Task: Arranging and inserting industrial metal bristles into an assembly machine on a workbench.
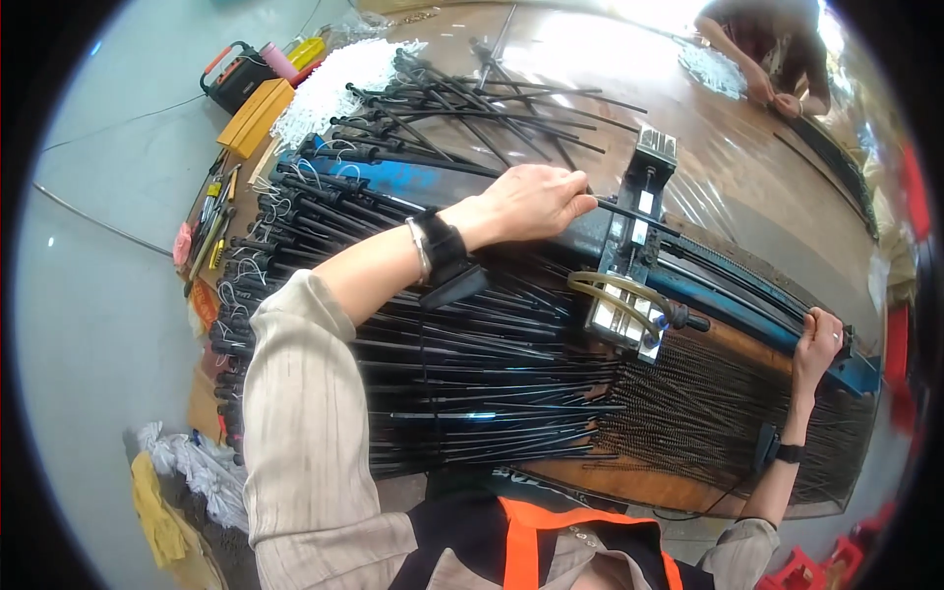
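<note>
a black rod (621,209) is at the left hand (539,203), coming out past the fingertips and running rightward to the metal fixture (629,251). that grip is narrow, thumb and fingers pinched on the rod just beside the fixture, probably so its short exposed length stays in line with the blue rail (723,303). whether the rod carries on behind the hand, i cannot tell.

the right hand (818,341) is well apart from the left, bent over the far end of the rail. its fingers are curled, but i cannot tell whether they hold anything; the spread of the hands looks suited to tending both ends of a long piece.

a looped hose (618,276) and a black handle (696,323) sit on the near side of the fixture, presumably clear of the rod's line. nearer the person, black rods (472,393) lie side by side, fittings all to the left, likely for easy picking. to their right are thin ridged strands (708,403). beyond the rail, loose rods (492,110) cross on the surface (570,29), near a white heap (334,93).
</note>
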